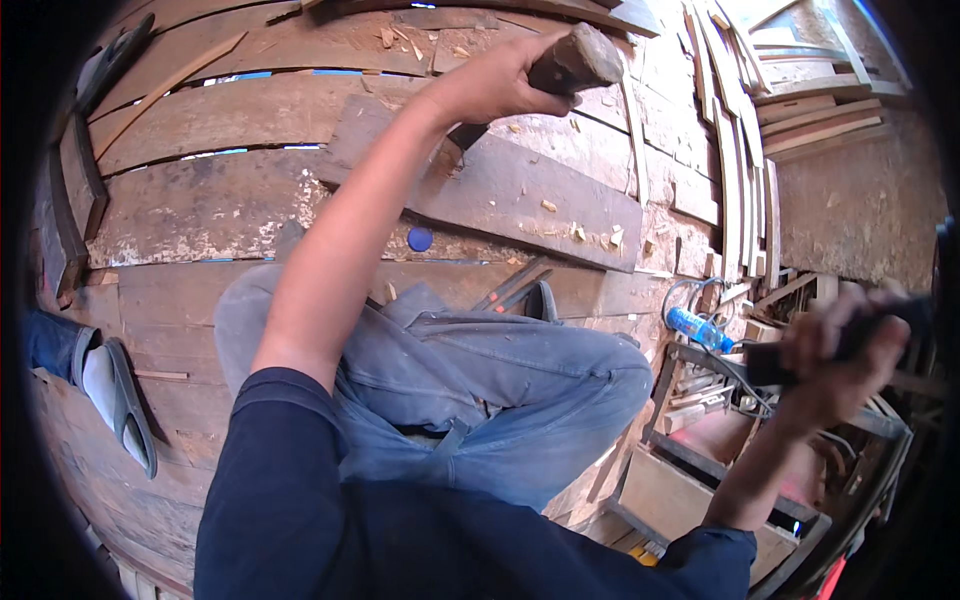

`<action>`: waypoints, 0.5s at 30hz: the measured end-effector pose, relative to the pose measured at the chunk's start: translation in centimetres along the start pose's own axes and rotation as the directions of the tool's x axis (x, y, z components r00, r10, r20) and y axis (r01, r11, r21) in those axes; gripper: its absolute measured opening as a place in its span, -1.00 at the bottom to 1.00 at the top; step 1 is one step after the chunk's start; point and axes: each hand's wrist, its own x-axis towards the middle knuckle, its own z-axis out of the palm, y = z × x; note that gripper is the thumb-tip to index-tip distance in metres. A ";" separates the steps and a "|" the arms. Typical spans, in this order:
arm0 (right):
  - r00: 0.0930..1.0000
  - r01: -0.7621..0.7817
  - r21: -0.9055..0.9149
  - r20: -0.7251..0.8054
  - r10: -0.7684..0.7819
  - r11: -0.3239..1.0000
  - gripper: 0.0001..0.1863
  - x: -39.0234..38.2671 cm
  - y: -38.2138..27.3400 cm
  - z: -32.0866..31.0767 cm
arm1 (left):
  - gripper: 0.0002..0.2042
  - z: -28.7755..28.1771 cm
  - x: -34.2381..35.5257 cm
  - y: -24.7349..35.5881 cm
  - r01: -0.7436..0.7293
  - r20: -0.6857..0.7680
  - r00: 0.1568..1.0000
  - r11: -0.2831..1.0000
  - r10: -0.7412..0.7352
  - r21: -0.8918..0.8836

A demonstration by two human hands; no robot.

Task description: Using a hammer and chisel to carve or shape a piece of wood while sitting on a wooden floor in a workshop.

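Left hand is clamping its fingers and thumb round a thick dark block, which is showing just past the far edge of the plank. Whether it's touching the boards, I'm not managing to tell from here. Right hand, well off to the plank's right, is looking blurred, seemingly gripping a dark object whose shape I'm not making out. Loose wood chips are lying on the plank, and a blue cap is sitting just off its near edge. Crossed legs are resting on its near side; a blue bottle is lying to its right. One-handed holding is leaving the block liable to twist loose, I'm thinking, and a careless right-hand sweep could be knocking that bottle.
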 end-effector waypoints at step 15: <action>0.999 -0.047 -0.001 -0.007 0.047 0.999 -0.63 1.0 -0.7 1.2 | -0.55 -0.2 -0.2 0.7 -0.006 0.010 1.000 0.999 0.006 -0.041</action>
